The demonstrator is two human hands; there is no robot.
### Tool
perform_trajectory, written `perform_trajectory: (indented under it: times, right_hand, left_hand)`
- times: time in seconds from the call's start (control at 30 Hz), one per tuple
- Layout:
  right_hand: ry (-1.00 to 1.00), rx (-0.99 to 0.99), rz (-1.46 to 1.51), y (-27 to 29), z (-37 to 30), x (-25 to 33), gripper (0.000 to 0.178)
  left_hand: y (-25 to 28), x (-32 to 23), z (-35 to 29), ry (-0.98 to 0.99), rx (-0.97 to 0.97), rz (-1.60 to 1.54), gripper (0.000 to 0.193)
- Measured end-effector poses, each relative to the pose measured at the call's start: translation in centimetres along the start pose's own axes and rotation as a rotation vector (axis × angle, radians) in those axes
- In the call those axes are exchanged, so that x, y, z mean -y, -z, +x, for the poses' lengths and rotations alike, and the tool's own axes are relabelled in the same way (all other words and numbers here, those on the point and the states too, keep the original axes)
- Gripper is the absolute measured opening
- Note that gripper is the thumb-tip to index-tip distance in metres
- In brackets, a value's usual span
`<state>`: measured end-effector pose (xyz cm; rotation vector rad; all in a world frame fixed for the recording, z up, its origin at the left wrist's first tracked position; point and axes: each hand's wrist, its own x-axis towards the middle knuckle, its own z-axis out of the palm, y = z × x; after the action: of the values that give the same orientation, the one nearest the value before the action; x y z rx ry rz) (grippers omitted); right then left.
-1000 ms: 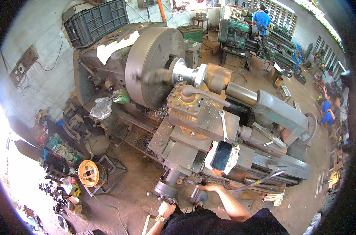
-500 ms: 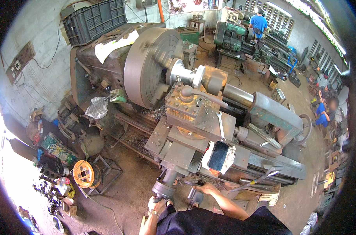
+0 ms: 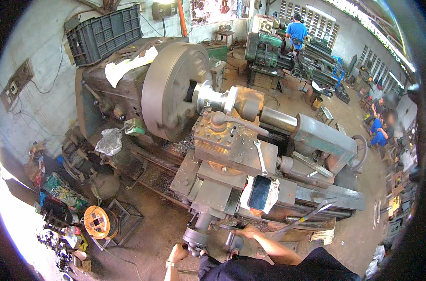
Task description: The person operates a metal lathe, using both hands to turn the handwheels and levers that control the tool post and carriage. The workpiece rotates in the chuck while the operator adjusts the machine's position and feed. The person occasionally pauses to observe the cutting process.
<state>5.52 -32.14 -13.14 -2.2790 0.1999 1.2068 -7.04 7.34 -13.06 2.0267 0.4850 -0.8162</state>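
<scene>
Gleaming beside rust, the workpiece [image 3: 215, 98] looks part-machined — left hand [image 3: 178, 253] at handwheel [image 3: 195, 237], right hand [image 3: 248, 231] at crank [image 3: 230, 238], grips unclear

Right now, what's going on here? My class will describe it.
A person is working at a large lathe. Their left hand is at the handwheel, while their right hand is at a crank beside it. The big chuck looks blurred, as if spinning, with a shiny metal part by its face. A wrench lies on the lathe near a phone.
</scene>
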Motion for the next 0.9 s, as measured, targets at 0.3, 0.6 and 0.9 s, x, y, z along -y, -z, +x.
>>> perform_trajectory:
  times: [0.3,0.6,0.9]
  right_hand:
    - [0.018,-0.054,0.007,0.1,-0.6,0.7,0.099]
    - [0.068,-0.078,-0.051,-0.9,1.2,-1.0,0.113]
    - [-0.026,-0.060,-0.057,-0.8,0.8,-0.5,0.112]
  left_hand:
    - [4.5,-1.6,0.5,0.002,0.515,-0.952,0.078]
    - [6.7,-4.1,1.6,0.054,0.648,-0.771,0.074]
    - [6.4,-7.3,0.4,0.113,0.551,-0.751,0.075]
